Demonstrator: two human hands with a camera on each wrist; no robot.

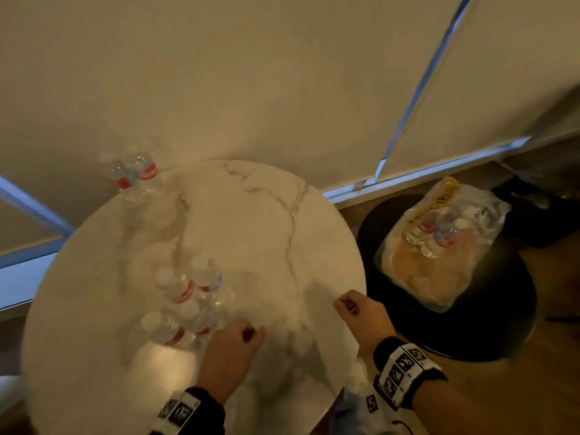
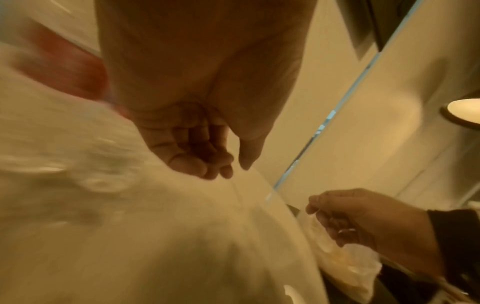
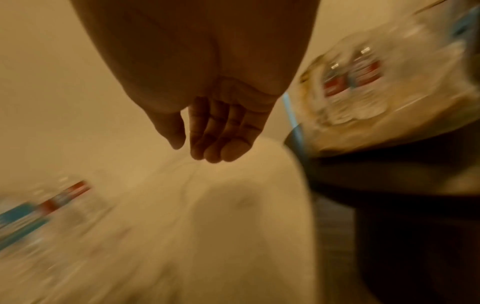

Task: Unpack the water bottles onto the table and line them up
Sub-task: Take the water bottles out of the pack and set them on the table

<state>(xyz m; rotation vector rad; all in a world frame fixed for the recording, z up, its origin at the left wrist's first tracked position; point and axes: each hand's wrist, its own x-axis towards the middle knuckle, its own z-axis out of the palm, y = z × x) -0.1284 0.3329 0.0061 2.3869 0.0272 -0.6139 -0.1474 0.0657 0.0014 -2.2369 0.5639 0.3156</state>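
Several clear water bottles (image 1: 188, 296) with red labels stand bunched on the round marble table (image 1: 266, 215), left of centre. Two more bottles (image 1: 135, 174) stand at its far left rim. My left hand (image 1: 238, 337) hovers just right of the bunch, fingers loosely curled and holding nothing; in the left wrist view the left hand (image 2: 207, 156) is empty too. My right hand (image 1: 351, 306) is over the table's right edge, relaxed and empty, its fingers (image 3: 215, 142) nearly straight. The torn plastic pack (image 1: 439, 243) with the remaining bottles (image 3: 353, 78) lies to the right.
The pack rests on a round black stool (image 1: 486, 324) right of the table, lower than the tabletop. Pale blinds and a window frame (image 1: 417, 92) stand behind. Wooden floor (image 1: 518, 387) shows at the lower right. Both wrist views are motion-blurred.
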